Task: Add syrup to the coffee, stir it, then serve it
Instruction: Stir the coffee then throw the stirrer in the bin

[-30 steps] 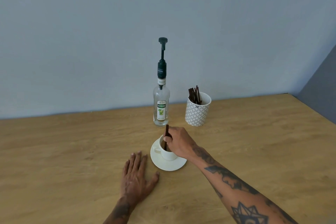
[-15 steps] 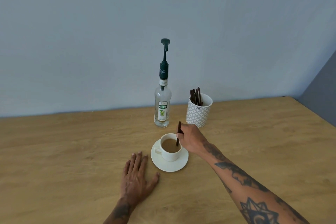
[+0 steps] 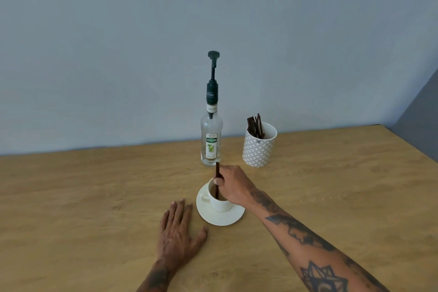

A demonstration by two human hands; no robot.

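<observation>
A white coffee cup (image 3: 219, 204) stands on a white saucer (image 3: 222, 218) in the middle of the wooden table. My right hand (image 3: 233, 186) hovers over the cup and pinches a dark brown stir stick (image 3: 217, 179), whose lower end dips into the coffee. My left hand (image 3: 177, 234) lies flat on the table just left of the saucer, fingers straight. Behind the cup stands a clear syrup bottle (image 3: 211, 140) with a tall green pump on top.
A white patterned mug (image 3: 259, 147) holding several more brown stir sticks stands to the right of the bottle. The wooden table (image 3: 331, 185) runs back to a blue-grey wall, and its right edge slants away at the far right.
My right hand has swung the stir stick round inside the cup, from the right side back to the left. The left hand, cup and bottle stay where they were.
</observation>
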